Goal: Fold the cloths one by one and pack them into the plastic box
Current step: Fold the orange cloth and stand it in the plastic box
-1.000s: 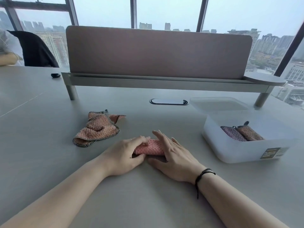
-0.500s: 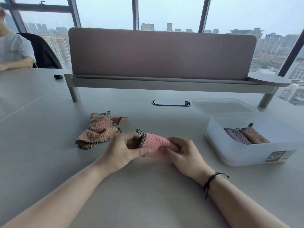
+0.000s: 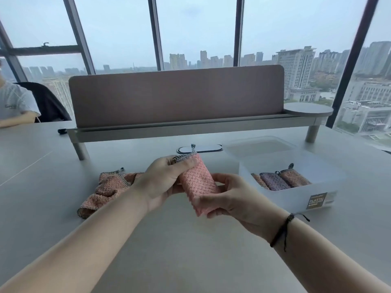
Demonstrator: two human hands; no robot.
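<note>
You hold the folded pink cloth (image 3: 197,183) off the table (image 3: 190,250), between both hands, in front of you and left of the plastic box (image 3: 296,199). Your left hand (image 3: 163,182) grips the upper end of the cloth, with the thumb pressed on its front face just below the checked trim. Your right hand (image 3: 230,197) grips the lower end, with the fingers curled under and around the bundle. The cloth is tilted, its trimmed end pointing up and away from you, and a small hanging loop stands at the top.

The plastic box sits on the table just right of your right hand, apart from it. Three folded cloths (image 3: 275,180) lie side by side inside it. The box lid (image 3: 260,145) lies flat on the table behind the box.

One unfolded cloth (image 3: 108,189) lies crumpled on the table to the left, partly hidden behind your left wrist. A desk divider (image 3: 177,96) stands at the far side of the table.
</note>
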